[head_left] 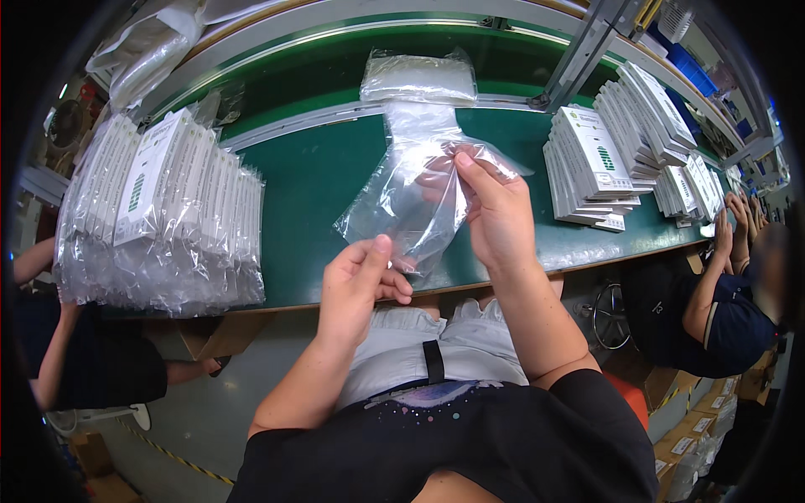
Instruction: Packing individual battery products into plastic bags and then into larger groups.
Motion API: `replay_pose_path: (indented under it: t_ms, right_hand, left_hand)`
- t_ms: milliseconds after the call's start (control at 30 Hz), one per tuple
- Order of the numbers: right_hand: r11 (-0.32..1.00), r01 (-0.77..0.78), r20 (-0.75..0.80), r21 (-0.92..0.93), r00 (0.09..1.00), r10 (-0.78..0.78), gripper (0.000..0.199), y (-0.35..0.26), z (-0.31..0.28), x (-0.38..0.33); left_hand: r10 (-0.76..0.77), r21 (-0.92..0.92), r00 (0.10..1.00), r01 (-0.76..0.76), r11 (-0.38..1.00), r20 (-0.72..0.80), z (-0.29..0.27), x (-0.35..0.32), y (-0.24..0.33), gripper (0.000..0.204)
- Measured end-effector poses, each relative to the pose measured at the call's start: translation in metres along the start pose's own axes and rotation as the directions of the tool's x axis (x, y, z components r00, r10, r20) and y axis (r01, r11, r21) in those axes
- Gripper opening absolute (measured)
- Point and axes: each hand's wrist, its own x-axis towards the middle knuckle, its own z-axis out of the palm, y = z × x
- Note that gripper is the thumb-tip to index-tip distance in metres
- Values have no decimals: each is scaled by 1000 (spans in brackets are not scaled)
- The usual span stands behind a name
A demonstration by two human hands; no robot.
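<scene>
Two hands work a clear plastic bag above a green table on a packing line.

The right hand pinches the bag's upper edge between thumb and fingers, closed on the film, while the left hand nips its lower corner, so the bag hangs slack between them just over the table's near edge. The film looks feather-light, limp and slippery, likely to cling and crumple; the edges and corners, where both hands now grip, seem the surest places to take hold. A stack of clear bags lies beyond, bagged white boxes stand in rows at left, and unbagged white boxes are piled at right, near a seated co-worker's raised hands.
</scene>
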Motion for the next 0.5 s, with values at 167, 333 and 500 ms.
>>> replay_pose_path:
  t_ms: [167,333,500]
  right_hand:
    - [961,-6,270,-277,959,84,23,-38,-19,-1]
    - [917,-123,557,-379,761,332,18,-38,-23,-8]
    - [833,-250,457,-493,741,493,25,-26,-26,-12]
  left_hand:
    - [144,171,989,-145,975,18,-28,8,22,69]
    - [-19,77,930,-10,997,368,-14,16,31,63]
    - [-31,-29,918,47,998,396,10,21,29,32]
